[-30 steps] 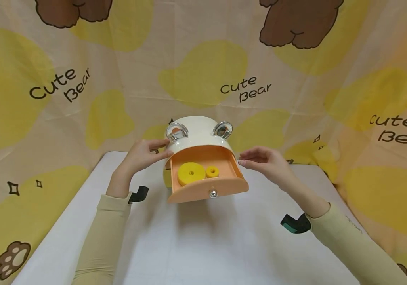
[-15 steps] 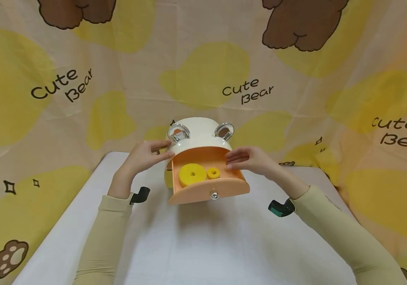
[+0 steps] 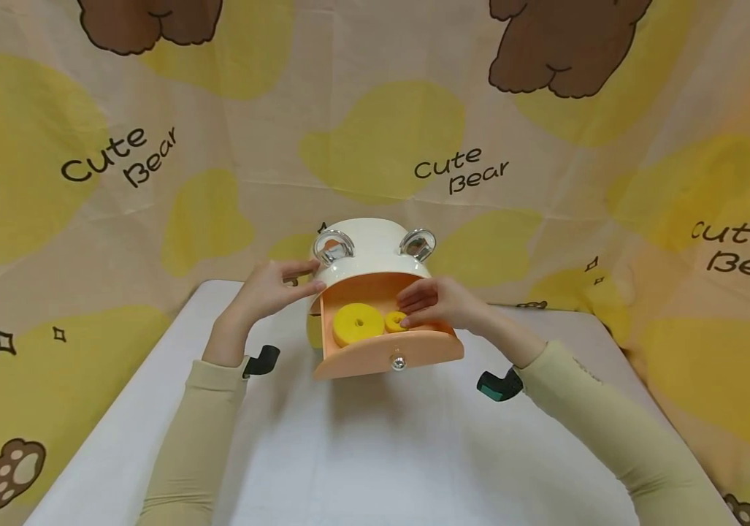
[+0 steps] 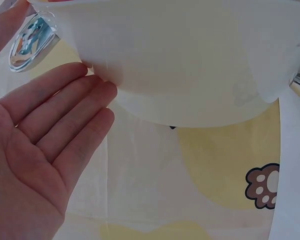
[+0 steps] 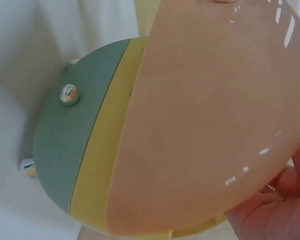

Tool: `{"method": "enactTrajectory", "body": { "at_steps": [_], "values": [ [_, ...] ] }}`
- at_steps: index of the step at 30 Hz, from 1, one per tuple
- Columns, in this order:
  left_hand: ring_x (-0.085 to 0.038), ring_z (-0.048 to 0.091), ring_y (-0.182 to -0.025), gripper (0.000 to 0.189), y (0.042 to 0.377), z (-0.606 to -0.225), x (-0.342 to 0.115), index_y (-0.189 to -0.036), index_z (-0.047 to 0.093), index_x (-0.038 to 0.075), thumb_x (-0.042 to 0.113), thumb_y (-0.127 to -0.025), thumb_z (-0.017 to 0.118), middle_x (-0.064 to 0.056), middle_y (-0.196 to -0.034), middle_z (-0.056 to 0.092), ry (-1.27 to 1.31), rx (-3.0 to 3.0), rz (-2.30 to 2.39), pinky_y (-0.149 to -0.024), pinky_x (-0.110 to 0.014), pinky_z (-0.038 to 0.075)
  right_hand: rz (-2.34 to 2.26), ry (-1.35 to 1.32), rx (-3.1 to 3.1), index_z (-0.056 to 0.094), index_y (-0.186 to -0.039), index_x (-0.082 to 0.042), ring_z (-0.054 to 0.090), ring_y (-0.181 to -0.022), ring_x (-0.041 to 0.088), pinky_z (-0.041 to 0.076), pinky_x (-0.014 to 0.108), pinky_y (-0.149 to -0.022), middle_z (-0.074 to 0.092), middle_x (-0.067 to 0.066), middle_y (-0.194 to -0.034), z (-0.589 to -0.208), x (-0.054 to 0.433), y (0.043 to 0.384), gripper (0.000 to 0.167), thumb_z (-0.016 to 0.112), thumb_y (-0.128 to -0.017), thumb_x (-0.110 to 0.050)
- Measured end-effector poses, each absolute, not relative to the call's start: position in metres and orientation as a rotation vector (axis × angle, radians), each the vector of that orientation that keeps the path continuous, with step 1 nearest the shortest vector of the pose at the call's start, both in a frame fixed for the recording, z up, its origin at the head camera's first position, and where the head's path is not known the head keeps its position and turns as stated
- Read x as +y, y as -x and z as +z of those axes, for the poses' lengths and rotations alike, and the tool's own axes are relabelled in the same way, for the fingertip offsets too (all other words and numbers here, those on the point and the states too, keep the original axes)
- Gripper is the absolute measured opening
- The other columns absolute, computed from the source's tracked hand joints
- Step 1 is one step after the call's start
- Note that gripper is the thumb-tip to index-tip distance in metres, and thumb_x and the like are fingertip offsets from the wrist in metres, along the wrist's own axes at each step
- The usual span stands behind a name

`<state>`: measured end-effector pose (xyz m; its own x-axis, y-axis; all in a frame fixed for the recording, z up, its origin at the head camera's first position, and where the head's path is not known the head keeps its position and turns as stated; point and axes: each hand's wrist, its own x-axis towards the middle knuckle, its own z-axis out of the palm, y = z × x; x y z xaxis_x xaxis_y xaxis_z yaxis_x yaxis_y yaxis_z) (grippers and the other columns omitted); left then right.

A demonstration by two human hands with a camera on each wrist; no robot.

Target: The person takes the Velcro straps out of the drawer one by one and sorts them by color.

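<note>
A small storage box has a white domed top (image 3: 371,237) with two silver ear-shaped rings. Its orange drawer (image 3: 391,353) is pulled out, a silver knob on its front. Inside lie a large yellow disc (image 3: 358,322) with a centre hole and a small yellow ring (image 3: 396,321). My left hand (image 3: 268,292) steadies the white top at its left side, fingers straight in the left wrist view, fingertips against the shell (image 4: 165,65). Over the drawer's right side, my right hand (image 3: 443,303) reaches in, thumb tip right at the small ring, fingers apart from the thumb.
The box stands on a white table (image 3: 375,460) near a printed cloth backdrop (image 3: 375,139). In the right wrist view, a yellow layer (image 5: 102,150) and a green layer (image 5: 80,130) with a silver knob sit below the drawer, on silver feet.
My right hand has moved left from beside the box, over the drawer's right wall and down to the small yellow ring. The left hand has kept its place on the box.
</note>
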<state>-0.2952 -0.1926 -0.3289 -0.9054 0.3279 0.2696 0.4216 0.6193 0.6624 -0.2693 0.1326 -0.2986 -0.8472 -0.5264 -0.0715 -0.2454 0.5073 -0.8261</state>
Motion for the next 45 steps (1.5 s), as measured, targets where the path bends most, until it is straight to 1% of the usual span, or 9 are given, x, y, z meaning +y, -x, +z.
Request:
{"method": "enactTrajectory", "body": {
  "at_steps": [7,14,22,27,33,37,42,45],
  "values": [
    [-0.032,0.059,-0.116,0.065,0.297,-0.330,-0.192,-0.131,0.059,0.020,0.058,-0.079,0.068,-0.003,-0.131,0.060,0.645,-2.714,-1.156,-0.094,-0.047,0.050,-1.187,0.651,2.502,0.064,-0.117,-0.003,0.066,-0.105,0.024,0.054,0.030,-0.090,0.067,0.013,-0.115,-0.304,0.127,0.271,0.045,0.079,-0.077,-0.016],
    [-0.032,0.058,-0.117,0.065,0.297,-0.331,-0.191,-0.132,0.058,0.020,0.058,-0.080,0.067,-0.004,-0.132,0.059,0.653,-2.714,-1.159,-0.094,-0.047,0.051,-1.144,0.635,2.516,0.064,-0.117,-0.003,0.065,-0.103,0.023,0.055,0.030,-0.088,0.066,0.012,-0.116,-0.309,0.121,0.273,0.042,0.077,-0.077,-0.005],
    [-0.032,0.057,-0.118,0.065,0.297,-0.330,-0.191,-0.132,0.058,0.019,0.058,-0.080,0.067,-0.004,-0.132,0.059,0.656,-2.713,-1.155,-0.095,-0.048,0.050,-1.086,0.654,2.511,0.065,-0.117,-0.004,0.065,-0.100,0.022,0.056,0.030,-0.086,0.067,0.011,-0.115,-0.308,0.121,0.275,0.042,0.076,-0.077,-0.002],
    [-0.031,0.058,-0.117,0.065,0.297,-0.329,-0.191,-0.131,0.059,0.019,0.058,-0.080,0.067,-0.004,-0.130,0.060,0.658,-2.707,-1.140,-0.094,-0.048,0.050,-1.052,0.686,2.514,0.068,-0.113,-0.006,0.065,-0.096,0.020,0.056,0.029,-0.085,0.068,0.009,-0.110,-0.309,0.122,0.276,0.036,0.076,-0.078,-0.005],
    [-0.032,0.058,-0.117,0.065,0.297,-0.329,-0.191,-0.131,0.059,0.020,0.058,-0.079,0.067,-0.004,-0.131,0.060,0.647,-2.715,-1.144,-0.094,-0.048,0.050,-1.040,0.693,2.554,0.068,-0.112,-0.006,0.065,-0.098,0.020,0.055,0.030,-0.087,0.068,0.008,-0.109,-0.307,0.124,0.274,0.034,0.076,-0.079,-0.008],
    [-0.033,0.058,-0.118,0.066,0.297,-0.331,-0.192,-0.131,0.059,0.020,0.059,-0.079,0.067,-0.004,-0.132,0.059,0.639,-2.725,-1.155,-0.095,-0.048,0.050,-1.040,0.708,2.593,0.068,-0.112,-0.007,0.065,-0.100,0.021,0.055,0.031,-0.087,0.069,0.008,-0.109,-0.303,0.129,0.270,0.035,0.077,-0.079,-0.011],
    [-0.034,0.058,-0.118,0.066,0.297,-0.331,-0.192,-0.131,0.059,0.021,0.060,-0.078,0.067,-0.003,-0.132,0.059,0.633,-2.726,-1.164,-0.094,-0.048,0.050,-1.084,0.716,2.614,0.069,-0.111,-0.007,0.067,-0.098,0.021,0.057,0.031,-0.084,0.069,0.008,-0.108,-0.295,0.139,0.265,0.037,0.079,-0.077,-0.018],
    [-0.034,0.058,-0.117,0.066,0.297,-0.330,-0.192,-0.131,0.059,0.021,0.060,-0.078,0.067,-0.003,-0.132,0.059,0.631,-2.723,-1.167,-0.094,-0.049,0.050,-1.123,0.706,2.615,0.068,-0.112,-0.007,0.067,-0.097,0.022,0.057,0.031,-0.083,0.068,0.009,-0.109,-0.289,0.148,0.261,0.037,0.079,-0.078,-0.019]
  ]
}}
